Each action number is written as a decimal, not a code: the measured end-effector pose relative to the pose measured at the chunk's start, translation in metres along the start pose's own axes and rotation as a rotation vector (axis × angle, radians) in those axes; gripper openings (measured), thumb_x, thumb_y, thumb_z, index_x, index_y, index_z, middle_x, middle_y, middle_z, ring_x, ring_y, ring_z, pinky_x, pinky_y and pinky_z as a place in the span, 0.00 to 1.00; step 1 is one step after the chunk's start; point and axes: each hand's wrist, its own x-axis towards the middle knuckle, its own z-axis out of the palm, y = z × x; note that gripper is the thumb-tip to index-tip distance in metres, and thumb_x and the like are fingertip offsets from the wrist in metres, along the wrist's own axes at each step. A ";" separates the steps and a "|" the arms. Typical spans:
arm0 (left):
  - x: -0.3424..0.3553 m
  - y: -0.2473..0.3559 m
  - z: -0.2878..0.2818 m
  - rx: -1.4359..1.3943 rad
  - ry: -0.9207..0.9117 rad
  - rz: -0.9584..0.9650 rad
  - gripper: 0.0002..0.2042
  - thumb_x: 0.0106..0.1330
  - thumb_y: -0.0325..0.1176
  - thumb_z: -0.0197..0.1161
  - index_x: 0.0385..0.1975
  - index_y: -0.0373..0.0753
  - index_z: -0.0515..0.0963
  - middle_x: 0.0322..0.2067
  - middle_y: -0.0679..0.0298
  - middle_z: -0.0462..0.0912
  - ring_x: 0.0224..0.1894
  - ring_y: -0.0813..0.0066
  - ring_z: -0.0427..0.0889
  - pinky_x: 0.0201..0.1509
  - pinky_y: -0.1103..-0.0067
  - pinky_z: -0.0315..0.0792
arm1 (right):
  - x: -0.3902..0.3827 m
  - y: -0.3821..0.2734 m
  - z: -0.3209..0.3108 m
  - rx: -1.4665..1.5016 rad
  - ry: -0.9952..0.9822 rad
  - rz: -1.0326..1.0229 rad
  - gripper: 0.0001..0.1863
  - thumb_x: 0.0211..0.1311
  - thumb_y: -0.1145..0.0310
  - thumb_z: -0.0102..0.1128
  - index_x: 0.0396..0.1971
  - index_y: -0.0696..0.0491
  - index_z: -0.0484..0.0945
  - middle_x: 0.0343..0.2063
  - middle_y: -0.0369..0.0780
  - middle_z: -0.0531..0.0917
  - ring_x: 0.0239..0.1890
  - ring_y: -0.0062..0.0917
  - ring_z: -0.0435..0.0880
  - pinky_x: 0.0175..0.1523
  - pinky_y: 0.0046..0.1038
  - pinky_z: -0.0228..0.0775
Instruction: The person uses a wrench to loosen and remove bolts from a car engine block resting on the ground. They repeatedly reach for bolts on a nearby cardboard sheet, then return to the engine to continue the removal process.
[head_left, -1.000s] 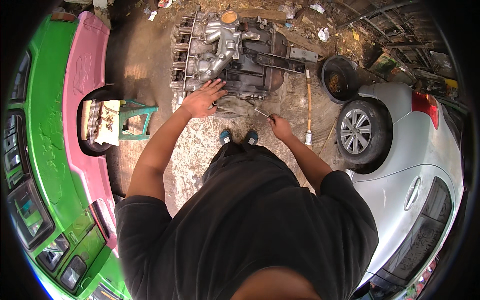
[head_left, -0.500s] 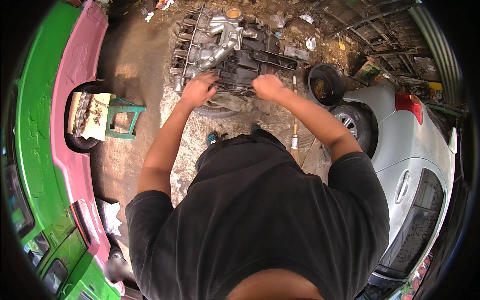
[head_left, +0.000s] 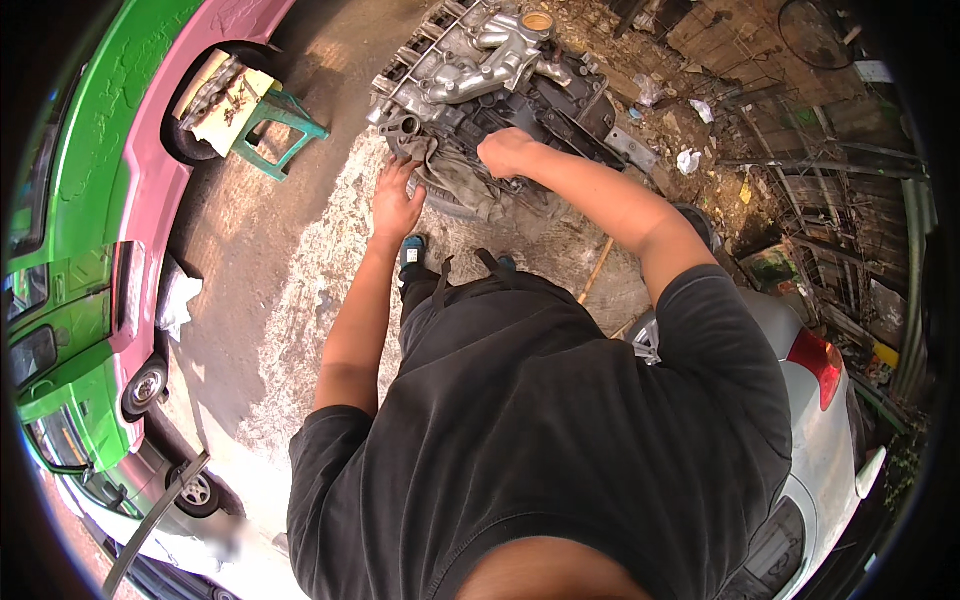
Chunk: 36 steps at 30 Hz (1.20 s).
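A greasy car engine (head_left: 560,105) stands in front of me, with a silver branched manifold (head_left: 492,72) on top. A crumpled grey rag (head_left: 455,175) hangs at its near side, above a tyre (head_left: 447,204). My left hand (head_left: 398,198) is open at the near left corner, its fingers stretched towards the rag's edge; whether they touch it I cannot tell. Over the near part of the engine, right of the rag, my right hand (head_left: 507,153) is closed. Its fingertips are hidden, and so is whatever they may hold.
To the left, a green plastic stool (head_left: 290,130) carries cardboard with metal parts. A green and pink vehicle (head_left: 150,150) lines the left side. A silver car (head_left: 815,440) stands at right. A wooden stick (head_left: 597,270) lies by my legs; litter and scrap cover the ground beyond the engine.
My left hand has come off the engine's top to its near left corner, fingers now spread. The right hand stays closed over the engine's near part. The whole view has turned.
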 end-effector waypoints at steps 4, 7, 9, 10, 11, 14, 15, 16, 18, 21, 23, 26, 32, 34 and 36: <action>-0.027 0.013 0.023 -0.070 0.071 -0.136 0.20 0.58 0.33 0.60 0.52 0.40 0.77 0.56 0.54 0.77 0.65 0.50 0.68 0.71 0.63 0.59 | 0.004 -0.009 0.008 -0.051 0.005 -0.036 0.14 0.49 0.75 0.60 0.37 0.56 0.86 0.41 0.47 0.87 0.45 0.40 0.86 0.46 0.38 0.79; -0.039 0.018 0.031 -0.070 0.065 -0.129 0.19 0.58 0.34 0.59 0.51 0.38 0.78 0.56 0.53 0.77 0.63 0.50 0.69 0.70 0.64 0.60 | 0.000 -0.017 0.013 -0.122 0.038 -0.059 0.13 0.51 0.73 0.61 0.38 0.55 0.86 0.42 0.44 0.87 0.46 0.37 0.87 0.46 0.37 0.80; -0.041 0.017 0.033 -0.079 0.069 -0.133 0.19 0.58 0.34 0.60 0.50 0.38 0.78 0.55 0.53 0.77 0.64 0.51 0.69 0.70 0.64 0.60 | -0.004 -0.025 0.017 -0.136 0.059 -0.030 0.13 0.52 0.72 0.61 0.38 0.53 0.87 0.42 0.42 0.87 0.46 0.35 0.87 0.46 0.36 0.80; -0.041 0.015 0.032 -0.081 0.061 -0.137 0.19 0.58 0.34 0.60 0.50 0.38 0.78 0.55 0.53 0.77 0.64 0.51 0.69 0.70 0.64 0.60 | -0.006 -0.030 0.020 -0.134 0.072 -0.009 0.13 0.53 0.72 0.60 0.39 0.52 0.87 0.42 0.42 0.87 0.46 0.35 0.87 0.46 0.35 0.80; -0.041 0.013 0.031 -0.085 0.051 -0.139 0.19 0.58 0.34 0.60 0.50 0.38 0.79 0.55 0.54 0.77 0.64 0.51 0.69 0.70 0.64 0.60 | -0.009 -0.035 0.025 -0.192 0.065 -0.013 0.12 0.56 0.72 0.60 0.39 0.50 0.87 0.42 0.39 0.88 0.46 0.32 0.87 0.44 0.35 0.81; -0.043 0.006 0.031 -0.131 0.038 -0.140 0.18 0.58 0.34 0.59 0.49 0.38 0.79 0.55 0.54 0.78 0.63 0.51 0.70 0.70 0.64 0.60 | -0.010 -0.055 0.045 -0.211 0.102 0.081 0.12 0.58 0.72 0.59 0.39 0.49 0.87 0.41 0.37 0.88 0.45 0.32 0.88 0.39 0.35 0.82; -0.045 0.003 0.031 -0.139 0.037 -0.139 0.18 0.58 0.34 0.59 0.49 0.38 0.79 0.55 0.54 0.78 0.63 0.51 0.70 0.70 0.64 0.61 | -0.009 -0.059 0.050 -0.228 0.109 0.084 0.12 0.59 0.72 0.59 0.40 0.49 0.87 0.40 0.35 0.88 0.44 0.31 0.88 0.36 0.36 0.82; -0.048 -0.001 0.030 -0.144 0.032 -0.136 0.18 0.58 0.34 0.59 0.49 0.38 0.79 0.55 0.54 0.78 0.63 0.51 0.70 0.70 0.64 0.61 | -0.006 -0.063 0.054 -0.204 0.147 0.099 0.11 0.58 0.71 0.58 0.37 0.49 0.87 0.39 0.36 0.88 0.42 0.31 0.88 0.36 0.36 0.82; -0.053 -0.009 0.027 -0.150 0.005 -0.119 0.18 0.58 0.34 0.59 0.48 0.38 0.79 0.54 0.54 0.79 0.63 0.51 0.70 0.69 0.64 0.61 | -0.002 -0.066 0.061 -0.147 0.208 0.144 0.10 0.57 0.70 0.57 0.33 0.50 0.88 0.36 0.39 0.89 0.39 0.31 0.89 0.36 0.36 0.82; -0.057 -0.020 0.024 -0.151 -0.035 -0.088 0.18 0.58 0.34 0.59 0.48 0.37 0.79 0.53 0.53 0.79 0.62 0.52 0.71 0.69 0.65 0.62 | -0.003 -0.062 0.070 -0.130 0.176 0.188 0.11 0.59 0.72 0.58 0.38 0.49 0.87 0.40 0.37 0.88 0.43 0.32 0.88 0.37 0.35 0.82; -0.059 -0.027 0.019 -0.160 -0.058 -0.078 0.17 0.58 0.34 0.59 0.48 0.37 0.79 0.53 0.53 0.79 0.62 0.53 0.71 0.69 0.65 0.62 | -0.015 -0.057 0.082 -0.075 0.172 0.239 0.11 0.60 0.72 0.56 0.37 0.50 0.87 0.40 0.38 0.88 0.43 0.33 0.88 0.38 0.37 0.82; -0.063 -0.035 0.012 -0.178 -0.095 -0.079 0.18 0.58 0.34 0.59 0.48 0.37 0.79 0.53 0.53 0.79 0.62 0.53 0.71 0.69 0.66 0.62 | -0.032 -0.052 0.105 0.049 0.217 0.385 0.11 0.61 0.71 0.53 0.36 0.51 0.86 0.40 0.40 0.88 0.43 0.35 0.88 0.41 0.38 0.82; -0.064 -0.037 -0.005 -0.121 -0.176 -0.066 0.18 0.59 0.33 0.59 0.49 0.37 0.78 0.55 0.52 0.78 0.63 0.52 0.71 0.69 0.66 0.63 | -0.030 -0.061 0.146 0.362 0.259 0.574 0.14 0.64 0.69 0.48 0.36 0.55 0.85 0.41 0.46 0.87 0.45 0.40 0.86 0.48 0.38 0.80; -0.060 -0.036 -0.011 -0.107 -0.182 -0.047 0.17 0.58 0.31 0.60 0.49 0.38 0.78 0.55 0.51 0.78 0.62 0.52 0.71 0.68 0.66 0.63 | -0.022 -0.065 0.159 0.483 0.279 0.665 0.14 0.64 0.70 0.48 0.36 0.56 0.85 0.42 0.47 0.86 0.46 0.41 0.86 0.49 0.38 0.79; -0.056 -0.036 -0.018 -0.104 -0.188 -0.045 0.17 0.58 0.30 0.60 0.49 0.38 0.78 0.54 0.52 0.78 0.62 0.52 0.71 0.69 0.66 0.63 | -0.007 -0.068 0.170 0.594 0.289 0.766 0.14 0.65 0.70 0.48 0.36 0.56 0.85 0.42 0.49 0.85 0.47 0.41 0.85 0.50 0.39 0.78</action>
